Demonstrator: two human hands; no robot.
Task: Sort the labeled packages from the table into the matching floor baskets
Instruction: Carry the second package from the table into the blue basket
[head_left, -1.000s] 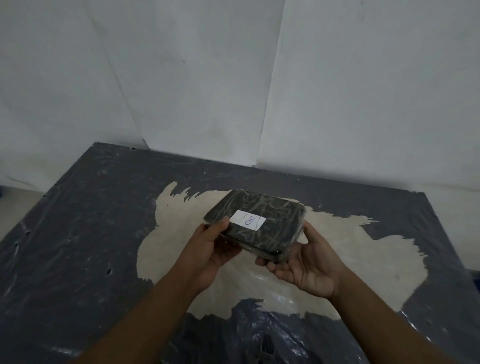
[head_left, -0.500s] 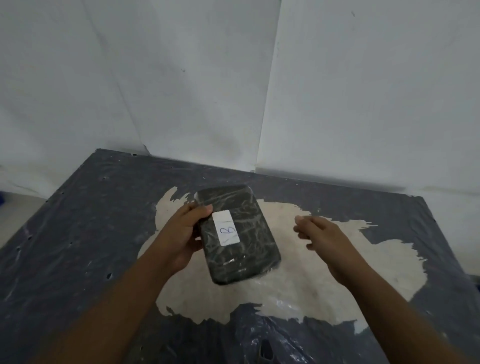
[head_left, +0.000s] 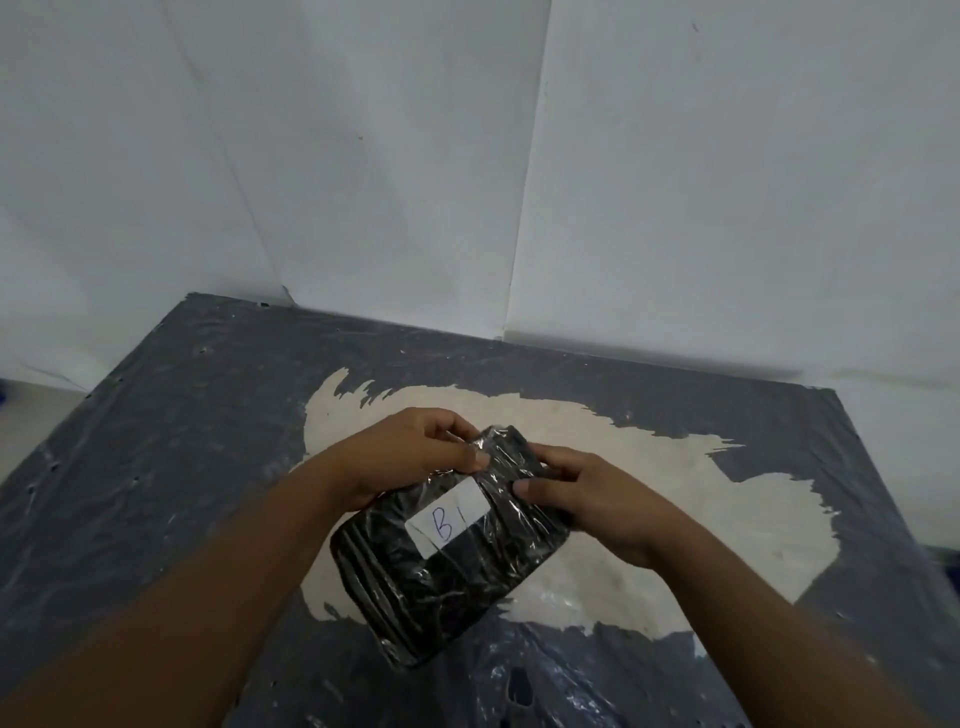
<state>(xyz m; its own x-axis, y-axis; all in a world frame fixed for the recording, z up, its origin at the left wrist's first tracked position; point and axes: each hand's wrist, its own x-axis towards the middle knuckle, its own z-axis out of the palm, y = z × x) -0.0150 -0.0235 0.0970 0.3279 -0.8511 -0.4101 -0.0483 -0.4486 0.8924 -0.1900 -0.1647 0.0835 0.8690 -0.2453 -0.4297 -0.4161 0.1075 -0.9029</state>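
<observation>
Both hands, left hand (head_left: 410, 457) & right hand (head_left: 597, 499), grip wrapped package (head_left: 447, 561) over torn grey-covered table (head_left: 156, 441); white walls (head_left: 363, 182), seemingly papered.

Black package (head_left: 441, 582), white label (head_left: 451, 514); grey table (head_left: 156, 441).

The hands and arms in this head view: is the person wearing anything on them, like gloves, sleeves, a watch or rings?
Nothing that shows. The left hand and right hand are bare, with no gloves and no rings visible. Both forearms are bare as far as the picture's bottom edge: no sleeve, watch, band or marking. The nails look short and unpainted.
</observation>
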